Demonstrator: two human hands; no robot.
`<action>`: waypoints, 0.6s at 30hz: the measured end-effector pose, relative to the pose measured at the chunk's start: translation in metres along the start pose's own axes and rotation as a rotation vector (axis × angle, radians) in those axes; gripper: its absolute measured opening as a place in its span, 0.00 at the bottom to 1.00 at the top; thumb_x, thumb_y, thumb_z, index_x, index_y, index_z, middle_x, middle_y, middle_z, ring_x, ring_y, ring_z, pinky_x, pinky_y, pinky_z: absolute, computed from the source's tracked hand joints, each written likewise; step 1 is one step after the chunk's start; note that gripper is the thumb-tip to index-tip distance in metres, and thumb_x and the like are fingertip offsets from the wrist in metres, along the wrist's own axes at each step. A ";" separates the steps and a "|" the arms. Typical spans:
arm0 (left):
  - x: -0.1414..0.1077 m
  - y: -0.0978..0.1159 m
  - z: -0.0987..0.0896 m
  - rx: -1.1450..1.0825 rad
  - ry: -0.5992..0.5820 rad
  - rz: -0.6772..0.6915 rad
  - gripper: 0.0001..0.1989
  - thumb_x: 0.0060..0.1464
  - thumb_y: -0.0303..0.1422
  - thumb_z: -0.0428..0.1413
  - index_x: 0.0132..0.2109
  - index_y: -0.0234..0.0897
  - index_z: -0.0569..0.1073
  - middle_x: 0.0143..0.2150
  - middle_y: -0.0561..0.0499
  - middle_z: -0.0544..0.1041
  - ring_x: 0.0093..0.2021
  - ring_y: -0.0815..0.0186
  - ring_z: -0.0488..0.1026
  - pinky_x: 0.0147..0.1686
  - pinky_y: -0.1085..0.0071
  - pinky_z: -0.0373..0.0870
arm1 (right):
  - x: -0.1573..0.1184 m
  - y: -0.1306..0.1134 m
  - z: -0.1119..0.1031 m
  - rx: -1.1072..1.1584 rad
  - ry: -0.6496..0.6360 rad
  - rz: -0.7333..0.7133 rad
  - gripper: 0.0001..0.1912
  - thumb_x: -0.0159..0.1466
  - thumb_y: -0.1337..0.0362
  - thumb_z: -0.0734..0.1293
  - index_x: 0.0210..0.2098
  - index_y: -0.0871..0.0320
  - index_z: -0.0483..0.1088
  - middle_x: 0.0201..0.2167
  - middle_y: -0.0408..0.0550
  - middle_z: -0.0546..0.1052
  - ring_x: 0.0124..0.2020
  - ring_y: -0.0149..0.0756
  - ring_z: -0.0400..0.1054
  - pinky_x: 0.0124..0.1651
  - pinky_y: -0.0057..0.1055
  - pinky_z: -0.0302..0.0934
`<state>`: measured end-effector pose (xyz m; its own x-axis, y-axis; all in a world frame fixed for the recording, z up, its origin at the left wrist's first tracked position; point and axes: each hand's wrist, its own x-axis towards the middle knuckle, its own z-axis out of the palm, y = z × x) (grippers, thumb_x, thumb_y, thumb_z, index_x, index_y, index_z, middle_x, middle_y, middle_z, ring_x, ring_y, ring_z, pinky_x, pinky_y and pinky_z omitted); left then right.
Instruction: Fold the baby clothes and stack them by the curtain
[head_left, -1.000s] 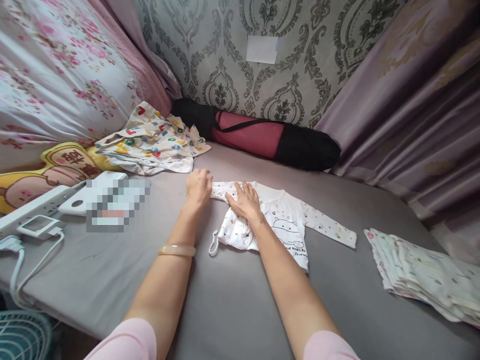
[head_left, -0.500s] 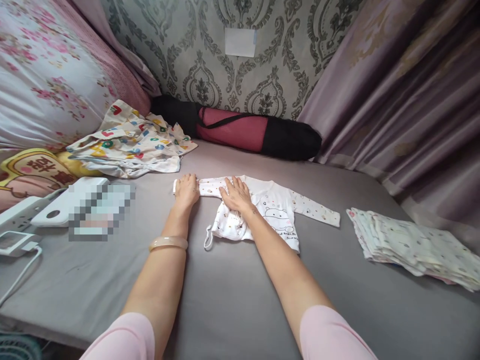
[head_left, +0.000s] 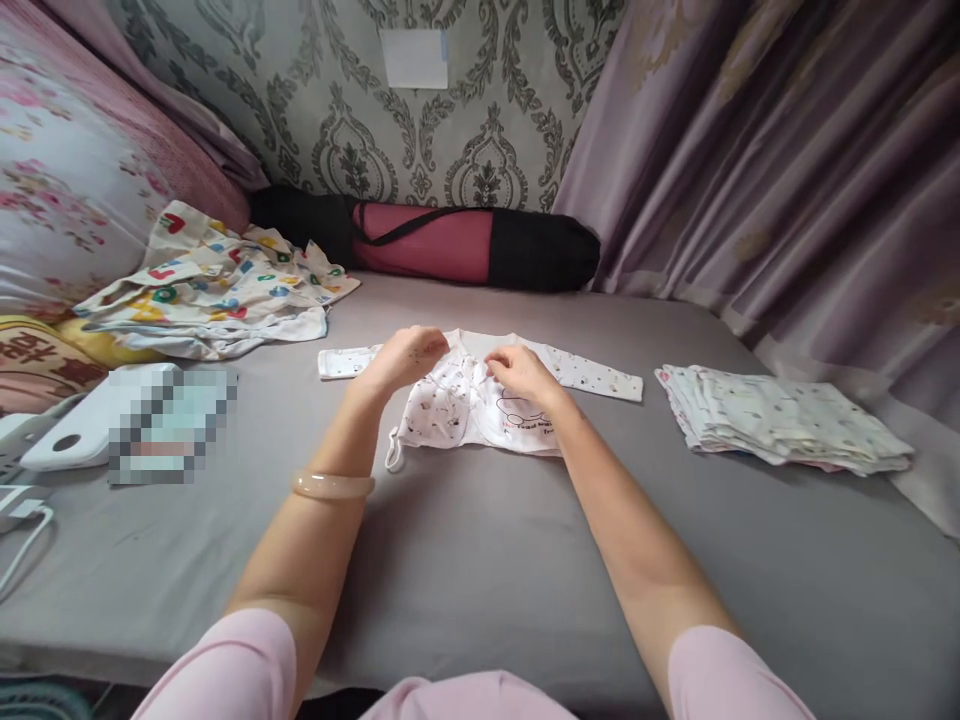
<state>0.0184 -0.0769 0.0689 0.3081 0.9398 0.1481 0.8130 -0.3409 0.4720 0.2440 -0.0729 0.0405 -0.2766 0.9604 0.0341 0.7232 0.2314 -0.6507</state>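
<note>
A small white baby shirt (head_left: 442, 405) with a fine print and a cartoon figure lies front up, its sleeves spread to both sides. A thin tie loop sticks out at its lower left. My left hand (head_left: 412, 352) is closed, fingertips at the left front panel near the neckline; the fingers partly hide what they grip. Across the front opening, my right hand (head_left: 521, 372) pinches the cloth of the shirt near the upper chest. The wrist covers part of the cartoon print.
Folded printed cloths (head_left: 780, 415) are stacked at right. A colourful printed garment (head_left: 225, 285) lies crumpled at back left. A white device (head_left: 105, 415), a blurred flat object (head_left: 176, 425) and a charging cable (head_left: 30, 560) are at left. A black and red bag (head_left: 427, 245) lies along the wall.
My left hand has left the left sleeve and moved right to the neckline. My right hand has shifted right from flat on the shirt to a pinch. The view has turned slightly right.
</note>
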 end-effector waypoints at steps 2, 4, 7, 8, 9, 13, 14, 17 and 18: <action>0.000 0.014 0.005 0.058 -0.074 0.022 0.12 0.57 0.33 0.49 0.37 0.36 0.77 0.34 0.47 0.80 0.34 0.64 0.74 0.34 0.72 0.64 | -0.010 0.000 -0.004 -0.011 -0.090 0.001 0.11 0.64 0.66 0.62 0.37 0.58 0.77 0.32 0.47 0.81 0.35 0.34 0.75 0.39 0.26 0.64; -0.002 0.025 0.010 0.125 -0.120 0.026 0.11 0.55 0.32 0.49 0.35 0.36 0.77 0.34 0.46 0.80 0.34 0.64 0.74 0.33 0.72 0.63 | -0.016 -0.003 -0.005 -0.042 -0.176 -0.001 0.09 0.62 0.67 0.62 0.33 0.58 0.76 0.28 0.45 0.80 0.30 0.32 0.74 0.34 0.24 0.61; -0.012 0.041 0.019 0.140 -0.199 0.049 0.10 0.54 0.31 0.49 0.33 0.37 0.76 0.32 0.47 0.79 0.34 0.63 0.74 0.32 0.72 0.62 | -0.023 -0.012 -0.004 -0.106 -0.317 -0.005 0.09 0.60 0.68 0.62 0.28 0.58 0.74 0.22 0.44 0.78 0.26 0.31 0.72 0.31 0.24 0.59; -0.017 0.046 0.023 0.111 -0.240 0.051 0.10 0.54 0.31 0.49 0.33 0.37 0.76 0.31 0.48 0.79 0.33 0.64 0.73 0.31 0.72 0.62 | -0.025 -0.016 -0.004 -0.127 -0.362 -0.003 0.10 0.60 0.69 0.62 0.26 0.58 0.73 0.20 0.44 0.76 0.25 0.32 0.71 0.30 0.24 0.58; -0.023 0.051 0.028 0.081 -0.280 0.040 0.10 0.54 0.31 0.49 0.32 0.37 0.76 0.29 0.49 0.78 0.31 0.64 0.73 0.30 0.73 0.62 | -0.027 -0.019 -0.003 -0.147 -0.403 0.000 0.10 0.59 0.69 0.62 0.25 0.58 0.72 0.18 0.44 0.75 0.23 0.32 0.71 0.29 0.24 0.58; -0.045 0.053 0.051 0.104 -0.288 -0.059 0.07 0.51 0.28 0.50 0.32 0.38 0.73 0.30 0.49 0.77 0.33 0.63 0.73 0.30 0.71 0.62 | -0.034 -0.030 0.000 -0.170 -0.509 0.039 0.08 0.57 0.71 0.62 0.24 0.58 0.70 0.17 0.46 0.74 0.21 0.34 0.72 0.28 0.25 0.60; -0.049 0.050 0.057 0.130 -0.250 -0.071 0.06 0.51 0.28 0.50 0.34 0.39 0.72 0.33 0.49 0.77 0.35 0.62 0.73 0.31 0.71 0.63 | -0.035 -0.031 0.001 -0.166 -0.528 0.050 0.07 0.57 0.70 0.62 0.26 0.58 0.71 0.18 0.46 0.75 0.21 0.35 0.72 0.27 0.26 0.60; -0.058 0.038 0.066 0.156 -0.168 -0.093 0.04 0.53 0.31 0.52 0.37 0.39 0.69 0.38 0.47 0.75 0.39 0.60 0.73 0.35 0.68 0.65 | -0.037 -0.032 0.002 -0.186 -0.565 0.085 0.06 0.59 0.64 0.65 0.35 0.58 0.72 0.24 0.47 0.78 0.20 0.36 0.72 0.25 0.27 0.59; -0.059 0.034 0.067 0.149 -0.156 -0.095 0.04 0.53 0.33 0.53 0.37 0.39 0.68 0.39 0.47 0.74 0.39 0.60 0.72 0.36 0.68 0.65 | -0.037 -0.033 0.002 -0.201 -0.573 0.098 0.09 0.59 0.62 0.65 0.38 0.58 0.71 0.27 0.47 0.79 0.20 0.35 0.72 0.24 0.27 0.58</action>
<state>0.0605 -0.1460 0.0181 0.2898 0.9566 -0.0321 0.9024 -0.2619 0.3421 0.2292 -0.1166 0.0585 -0.4588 0.7550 -0.4685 0.8521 0.2244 -0.4728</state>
